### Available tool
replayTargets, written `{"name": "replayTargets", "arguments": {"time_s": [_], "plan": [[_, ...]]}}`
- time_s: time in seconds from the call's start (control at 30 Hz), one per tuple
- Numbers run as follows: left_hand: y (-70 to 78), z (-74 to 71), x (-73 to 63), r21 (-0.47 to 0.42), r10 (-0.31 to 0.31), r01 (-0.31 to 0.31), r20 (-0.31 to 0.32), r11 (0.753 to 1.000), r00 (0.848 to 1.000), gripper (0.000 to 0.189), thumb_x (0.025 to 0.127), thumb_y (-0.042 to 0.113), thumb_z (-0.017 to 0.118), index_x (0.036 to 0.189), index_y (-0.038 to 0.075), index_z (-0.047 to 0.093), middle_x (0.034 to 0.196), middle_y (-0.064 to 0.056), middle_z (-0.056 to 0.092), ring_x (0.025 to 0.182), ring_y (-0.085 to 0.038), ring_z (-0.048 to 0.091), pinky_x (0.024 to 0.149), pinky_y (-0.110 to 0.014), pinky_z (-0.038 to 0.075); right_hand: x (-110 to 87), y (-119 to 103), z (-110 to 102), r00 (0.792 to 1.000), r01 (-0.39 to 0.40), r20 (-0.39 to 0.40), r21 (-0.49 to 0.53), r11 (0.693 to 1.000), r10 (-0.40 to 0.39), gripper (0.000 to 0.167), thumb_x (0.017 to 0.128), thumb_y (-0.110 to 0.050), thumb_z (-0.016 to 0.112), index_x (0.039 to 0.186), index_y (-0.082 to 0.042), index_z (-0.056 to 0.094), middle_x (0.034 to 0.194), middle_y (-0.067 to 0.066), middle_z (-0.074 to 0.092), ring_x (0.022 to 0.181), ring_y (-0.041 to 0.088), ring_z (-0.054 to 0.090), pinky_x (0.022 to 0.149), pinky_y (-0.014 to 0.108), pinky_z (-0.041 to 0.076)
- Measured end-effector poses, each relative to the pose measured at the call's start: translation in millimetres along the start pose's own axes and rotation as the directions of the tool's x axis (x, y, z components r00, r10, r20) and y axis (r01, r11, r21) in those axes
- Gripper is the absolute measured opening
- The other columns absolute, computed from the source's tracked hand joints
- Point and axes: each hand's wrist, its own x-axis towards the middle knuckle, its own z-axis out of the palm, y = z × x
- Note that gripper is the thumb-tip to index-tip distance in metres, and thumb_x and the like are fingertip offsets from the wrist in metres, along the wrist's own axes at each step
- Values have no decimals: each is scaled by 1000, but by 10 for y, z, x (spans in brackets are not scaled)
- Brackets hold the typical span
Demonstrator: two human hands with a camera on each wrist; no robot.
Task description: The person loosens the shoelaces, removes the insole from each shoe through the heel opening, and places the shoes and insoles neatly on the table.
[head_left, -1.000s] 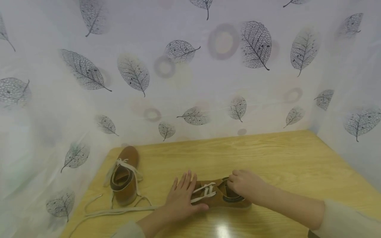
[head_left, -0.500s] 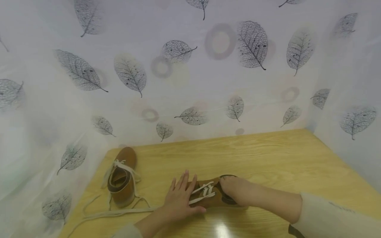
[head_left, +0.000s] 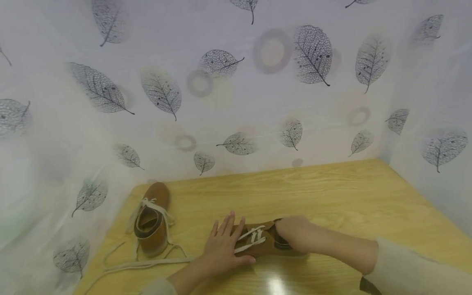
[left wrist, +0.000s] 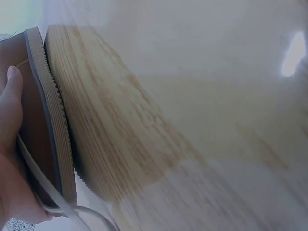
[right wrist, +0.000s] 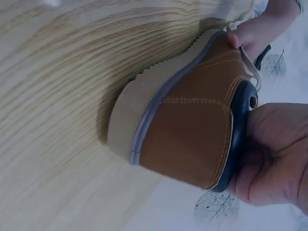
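A brown lace-up shoe [head_left: 271, 245] lies lengthwise on the table, toe to the left, with pale laces [head_left: 254, 238] across its front. Spread over its toe is my left hand [head_left: 222, 246], fingers straight and thumb along the near side; the left wrist view shows that thumb against the shoe's side [left wrist: 37, 115]. My right hand [head_left: 296, 234] reaches into the shoe's opening. From the right wrist, the dark padded collar [right wrist: 236, 139] is visible beside the bent right hand [right wrist: 276, 154], whose fingertips are hidden inside.
A matching brown shoe [head_left: 152, 242] stands at the table's left, its laces loosely crossed in front. Long pale laces [head_left: 147, 262] trail over the wooden table [head_left: 332, 192] towards my left hand. A leaf-printed curtain [head_left: 236, 102] surrounds the back and sides.
My right hand has moved left from the heel end of the opening, its fingers now deeper inside. The left hand keeps its place on the toe. The view has shifted slightly.
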Motion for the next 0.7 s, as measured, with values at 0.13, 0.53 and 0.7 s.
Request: {"name": "replayTargets", "arguments": {"time_s": [0.13,0.53,0.7], "plan": [[6,17,6,4,1,-1,-16,1000,1000,104,74,76,52,151,14,20,156,-22,13,143,-37,17,113,-59,15,-7,124,-33,998,30,-56,375,927,-10,5,90,0,58,87,-3,60,80,5,63,67,14,56,57,25,51],[16,-7,-12,-16,-9,8,-15,1000,1000,103,74,75,53,151,15,21,155,-22,14,142,-38,18,113,-59,14,123,400,-179,999,-34,30,766,642,17,10,87,-2,59,90,3,67,80,4,61,67,12,48,58,23,45],[8,6,-12,-33,-14,14,-15,999,1000,103,75,76,52,151,16,20,156,-22,13,142,-38,18,113,-58,15,122,434,-321,994,-32,98,703,711,-52,9,80,7,63,86,1,65,77,5,61,66,12,52,57,23,48]]}}
